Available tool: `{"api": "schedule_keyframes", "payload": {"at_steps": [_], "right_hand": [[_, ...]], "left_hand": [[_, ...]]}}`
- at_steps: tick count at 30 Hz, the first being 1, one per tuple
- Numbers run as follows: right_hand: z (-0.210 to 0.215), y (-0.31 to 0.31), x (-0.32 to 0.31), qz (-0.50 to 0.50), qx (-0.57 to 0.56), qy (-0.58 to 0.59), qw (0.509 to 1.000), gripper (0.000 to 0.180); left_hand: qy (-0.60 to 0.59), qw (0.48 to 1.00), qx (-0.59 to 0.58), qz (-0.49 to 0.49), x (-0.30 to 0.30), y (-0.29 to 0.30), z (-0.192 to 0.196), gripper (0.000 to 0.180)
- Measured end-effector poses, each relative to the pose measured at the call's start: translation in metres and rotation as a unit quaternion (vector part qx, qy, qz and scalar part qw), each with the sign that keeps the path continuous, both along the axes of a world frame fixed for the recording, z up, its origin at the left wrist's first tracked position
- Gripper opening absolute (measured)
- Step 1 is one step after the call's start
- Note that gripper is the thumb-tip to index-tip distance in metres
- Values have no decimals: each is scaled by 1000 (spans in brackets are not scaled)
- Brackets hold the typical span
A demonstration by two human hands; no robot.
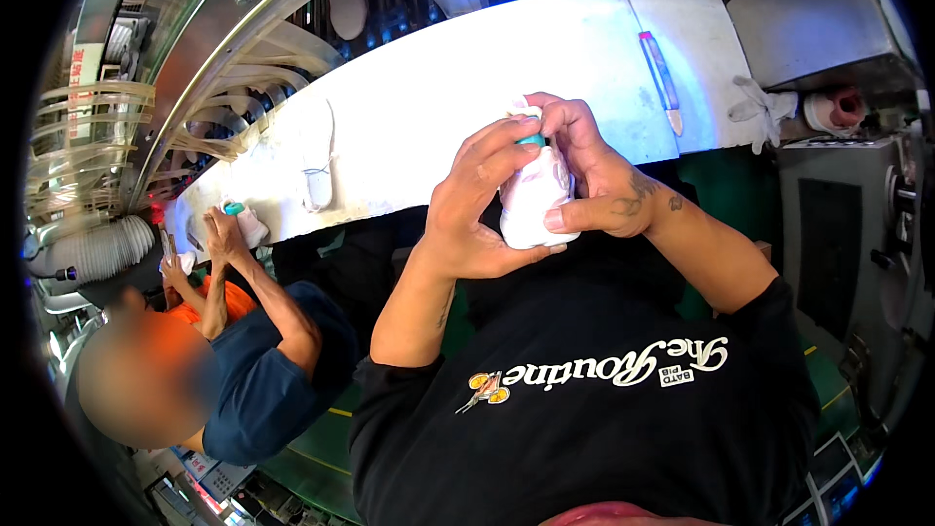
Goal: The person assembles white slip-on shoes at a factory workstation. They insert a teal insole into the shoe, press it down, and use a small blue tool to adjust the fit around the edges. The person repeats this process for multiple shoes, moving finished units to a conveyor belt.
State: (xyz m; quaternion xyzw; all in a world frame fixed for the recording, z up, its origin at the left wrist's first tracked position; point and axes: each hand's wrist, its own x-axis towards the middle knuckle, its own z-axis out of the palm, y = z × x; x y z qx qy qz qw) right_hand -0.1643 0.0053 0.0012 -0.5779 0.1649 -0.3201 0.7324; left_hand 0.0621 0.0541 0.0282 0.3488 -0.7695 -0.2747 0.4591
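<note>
Both my hands are raised in front of my chest around a small white shoe upper (534, 203) with pale pink markings. My left hand (477, 205) cups it from the left and below. My right hand (584, 170) wraps it from the right, thumb across its lower side. A teal tool tip (532, 140) shows between my fingertips at the top of the shoe. Behind them runs a long white worktable (429, 107).
A co-worker's hand (226, 234) at the left holds a white piece with a teal tool. A long thin tool (660, 78) lies on the table, and a white glove (760, 109) sits at its right end. Grey machines stand at the right; a conveyor frame curves at upper left.
</note>
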Motion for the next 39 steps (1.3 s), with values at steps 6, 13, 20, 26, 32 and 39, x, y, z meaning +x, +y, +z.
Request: {"api": "schedule_keyframes", "payload": {"at_steps": [6, 13, 20, 26, 32, 39], "right_hand": [[33, 10, 1, -80, -111, 164, 977, 89], [33, 5, 17, -88, -49, 128, 987, 85], [-7, 48, 51, -202, -427, 120, 873, 64], [-17, 44, 58, -209, -458, 131, 854, 34], [-27, 36, 53, -205, -450, 112, 862, 33], [-38, 39, 51, -303, -446, 103, 836, 40]], "left_hand": [[-4, 1000, -5, 15, -7, -1, 12, 88], [24, 990, 123, 59, 43, 26, 4, 124], [-238, 948, 69, 201, 53, 64, 42, 88], [-293, 900, 147, 286, 28, 76, 48, 91], [-297, 919, 63, 250, 32, 76, 33, 84], [-293, 921, 62, 250, 36, 74, 39, 81]]}}
